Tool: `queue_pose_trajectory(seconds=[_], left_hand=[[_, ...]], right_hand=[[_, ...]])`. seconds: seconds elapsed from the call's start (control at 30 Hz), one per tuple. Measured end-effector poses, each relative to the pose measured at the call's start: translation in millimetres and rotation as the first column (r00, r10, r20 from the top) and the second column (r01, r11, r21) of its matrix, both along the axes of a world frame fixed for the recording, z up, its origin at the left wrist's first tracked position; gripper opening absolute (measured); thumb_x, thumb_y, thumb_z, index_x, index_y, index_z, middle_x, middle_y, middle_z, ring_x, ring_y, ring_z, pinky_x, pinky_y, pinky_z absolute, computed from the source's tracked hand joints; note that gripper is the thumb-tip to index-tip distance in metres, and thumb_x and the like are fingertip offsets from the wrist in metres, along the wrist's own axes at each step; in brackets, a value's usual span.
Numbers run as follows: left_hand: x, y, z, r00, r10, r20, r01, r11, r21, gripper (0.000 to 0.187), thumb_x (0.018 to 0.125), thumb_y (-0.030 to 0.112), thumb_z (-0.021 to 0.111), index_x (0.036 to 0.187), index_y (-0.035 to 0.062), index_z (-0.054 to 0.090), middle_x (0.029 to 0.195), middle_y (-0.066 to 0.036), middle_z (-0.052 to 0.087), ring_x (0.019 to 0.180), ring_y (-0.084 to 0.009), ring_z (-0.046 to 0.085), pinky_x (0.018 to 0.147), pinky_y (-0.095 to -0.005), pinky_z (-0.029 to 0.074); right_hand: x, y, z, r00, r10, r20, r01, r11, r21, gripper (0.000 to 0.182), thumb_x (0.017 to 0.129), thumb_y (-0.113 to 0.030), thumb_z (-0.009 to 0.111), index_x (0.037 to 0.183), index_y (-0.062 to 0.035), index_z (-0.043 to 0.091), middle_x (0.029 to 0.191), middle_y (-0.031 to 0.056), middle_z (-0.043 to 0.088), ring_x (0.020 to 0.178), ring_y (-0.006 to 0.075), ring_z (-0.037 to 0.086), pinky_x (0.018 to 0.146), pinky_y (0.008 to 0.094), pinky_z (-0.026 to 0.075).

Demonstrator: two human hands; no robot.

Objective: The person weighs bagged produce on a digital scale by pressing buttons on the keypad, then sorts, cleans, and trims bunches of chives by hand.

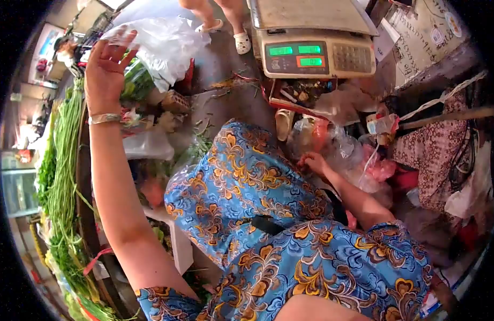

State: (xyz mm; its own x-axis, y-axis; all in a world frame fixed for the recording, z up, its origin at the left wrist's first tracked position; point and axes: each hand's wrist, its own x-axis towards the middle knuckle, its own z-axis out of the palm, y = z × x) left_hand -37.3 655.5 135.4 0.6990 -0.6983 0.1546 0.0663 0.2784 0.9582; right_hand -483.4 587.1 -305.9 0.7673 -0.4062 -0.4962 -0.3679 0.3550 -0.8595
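On the left, my left hand (105, 75) is raised with its fingers apart, beside a bunched white plastic bag (164, 45). The bag overlaps the fingertips, and whether they touch it is unclear. A bracelet (104, 119) circles that wrist. My right hand (314, 163) is low at centre right, fingers curled together, by a heap of clear and pink plastic bags (332, 140). What is between those fingers is too small to tell. Blue patterned clothing (252, 182) covers my body between the two arms.
A scale (322, 53) with lit green displays stands at the top. Long green beans (67, 160) and leafy greens line the left. Another person's legs (237, 21) show at the top. A marked cardboard piece (426, 40) is at the upper right, above a stick (450, 116).
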Motion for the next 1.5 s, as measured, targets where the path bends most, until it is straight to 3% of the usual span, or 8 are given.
queue_pose_trajectory(seconds=[0.5,0.57,0.6,0.8,1.1,1.23,1.33,1.5], left_hand=[[16,-20,-8,0.997,0.029,-0.065,-0.030,0.999,-0.013,0.032,0.095,0.015,0.039,0.111,-0.0071,0.056,0.120,-0.022,0.058,0.119,-0.0386,0.051,0.101,-0.0537,0.041],[54,-16,-21,0.872,-0.471,-0.133,0.449,0.878,-0.167,0.029,0.095,0.015,0.039,0.106,-0.0058,0.057,0.122,-0.022,0.056,0.119,-0.0400,0.050,0.101,-0.0539,0.041],[-3,-28,-8,0.992,-0.004,-0.123,0.005,1.000,0.008,0.036,0.097,0.018,0.038,0.126,-0.0007,0.048,0.138,-0.019,0.043,0.130,-0.0336,0.039,0.108,-0.0499,0.033],[-6,10,-53,0.975,-0.052,0.214,0.006,0.977,0.211,0.028,0.092,0.021,0.051,0.111,0.0023,0.058,0.118,-0.015,0.059,0.107,-0.0270,0.059,0.088,-0.0372,0.048],[-60,223,-203,0.868,-0.224,0.443,-0.246,0.581,0.776,0.025,0.086,0.014,0.061,0.108,0.0032,0.061,0.103,-0.007,0.065,0.092,-0.0185,0.063,0.079,-0.0313,0.050],[-147,232,-157,0.890,-0.419,0.181,-0.106,0.197,0.975,0.027,0.082,0.026,0.065,0.096,0.0029,0.061,0.095,-0.018,0.065,0.086,-0.0328,0.063,0.073,-0.0400,0.050],[-192,248,-176,0.819,-0.447,0.360,-0.166,0.416,0.894,0.019,0.082,0.019,0.064,0.088,0.0025,0.057,0.082,-0.019,0.060,0.081,-0.0405,0.057,0.068,-0.0468,0.046],[-222,252,-173,0.863,-0.246,0.441,-0.304,0.443,0.843,0.014,0.079,0.012,0.064,0.088,0.0035,0.057,0.081,-0.019,0.059,0.078,-0.0401,0.056,0.067,-0.0453,0.046]], right_hand=[[-8,8,-17,0.998,0.014,0.065,-0.016,1.000,0.018,0.020,0.094,-0.024,0.040,0.094,-0.0100,0.055,0.078,0.0042,0.062,0.063,0.0125,0.055,0.054,0.0257,0.042],[-2,7,6,1.000,0.017,0.024,-0.018,0.997,0.072,0.020,0.094,-0.023,0.041,0.093,-0.0095,0.055,0.078,0.0045,0.062,0.062,0.0127,0.056,0.054,0.0259,0.042],[0,6,15,1.000,0.019,-0.014,-0.017,0.992,0.122,0.019,0.093,-0.023,0.042,0.093,-0.0089,0.055,0.077,0.0048,0.062,0.062,0.0129,0.056,0.054,0.0261,0.043],[-2,0,2,0.998,0.049,0.028,-0.050,0.999,0.015,0.017,0.091,-0.012,0.046,0.098,-0.0023,0.058,0.079,0.0069,0.063,0.068,0.0142,0.060,0.060,0.0269,0.049],[-15,-19,-80,0.991,0.126,0.036,-0.112,0.956,-0.272,0.016,0.090,-0.011,0.058,0.097,0.0028,0.060,0.083,0.0096,0.063,0.067,0.0152,0.061,0.058,0.0276,0.050],[27,-24,-33,0.996,-0.086,0.003,0.084,0.974,0.212,0.015,0.089,-0.012,0.060,0.096,0.0012,0.060,0.083,0.0064,0.063,0.065,0.0130,0.059,0.055,0.0272,0.047],[74,-27,12,0.932,0.356,-0.068,-0.322,0.729,-0.604,0.024,0.082,-0.010,0.061,0.105,-0.0014,0.060,0.084,0.0098,0.060,0.075,0.0200,0.058,0.071,0.0327,0.048],[143,-49,10,0.781,0.511,-0.359,-0.576,0.364,-0.732,0.039,0.076,-0.011,0.062,0.114,-0.0030,0.054,0.113,0.0202,0.051,0.106,0.0393,0.050,0.090,0.0443,0.043]])
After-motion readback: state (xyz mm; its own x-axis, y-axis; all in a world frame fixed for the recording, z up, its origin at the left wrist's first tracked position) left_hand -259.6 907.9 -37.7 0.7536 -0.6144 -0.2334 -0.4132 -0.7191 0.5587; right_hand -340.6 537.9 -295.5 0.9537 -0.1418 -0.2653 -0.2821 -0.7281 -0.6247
